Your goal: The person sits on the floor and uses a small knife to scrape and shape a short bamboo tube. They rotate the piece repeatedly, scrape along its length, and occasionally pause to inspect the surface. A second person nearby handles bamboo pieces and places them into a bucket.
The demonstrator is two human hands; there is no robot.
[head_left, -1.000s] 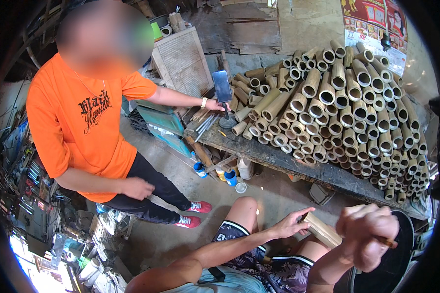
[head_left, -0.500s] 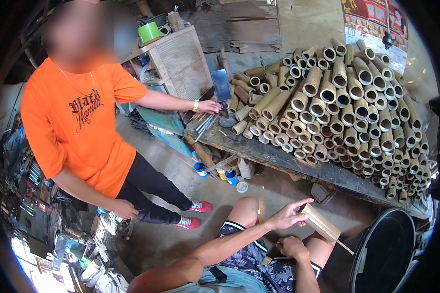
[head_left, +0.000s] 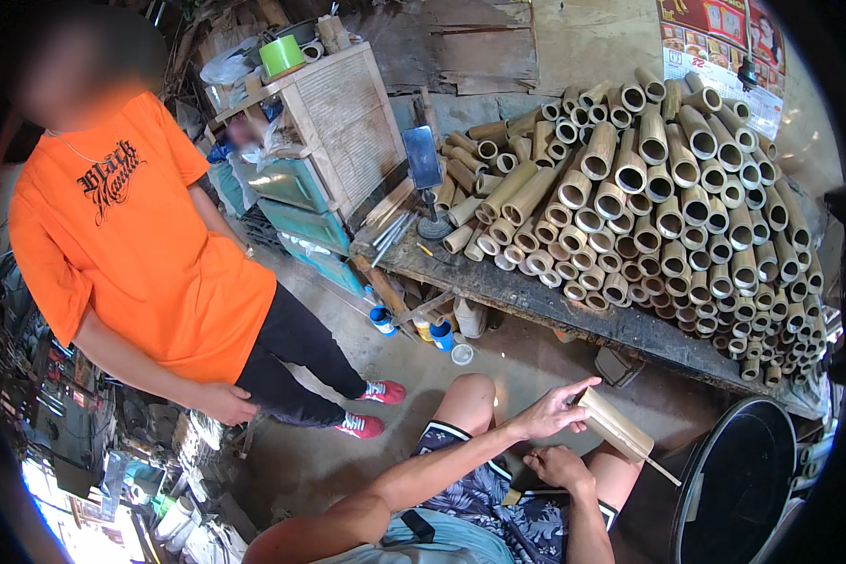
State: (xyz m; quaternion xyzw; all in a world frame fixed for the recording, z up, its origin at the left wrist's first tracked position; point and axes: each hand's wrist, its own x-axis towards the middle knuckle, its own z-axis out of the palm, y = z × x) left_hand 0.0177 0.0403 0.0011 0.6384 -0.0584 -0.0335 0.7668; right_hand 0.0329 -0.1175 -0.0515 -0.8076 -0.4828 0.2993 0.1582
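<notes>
A pale bamboo tube (head_left: 618,426) slants above my right thigh, its near end gripped by my left hand (head_left: 547,414), with the index finger stretched out. From the tube's far lower end a thin stick (head_left: 665,472) sticks out toward a big black tub. Just below the tube, my right hand (head_left: 556,466) is closed in a fist over my lap; what is inside it, if anything, is hidden. A small yellowish piece (head_left: 511,496) lies on my patterned shorts.
A large stack of cut bamboo tubes (head_left: 658,188) fills the dark bench (head_left: 526,280) ahead. A phone on a stand (head_left: 423,158) and metal rods (head_left: 395,237) are at its left end. The black tub (head_left: 738,479) stands at right. A person in an orange shirt (head_left: 150,254) stands at left.
The person in orange has drawn an arm back from the phone stand and shifted left. My right hand has come up slightly toward the tube; my left hand keeps its hold.
</notes>
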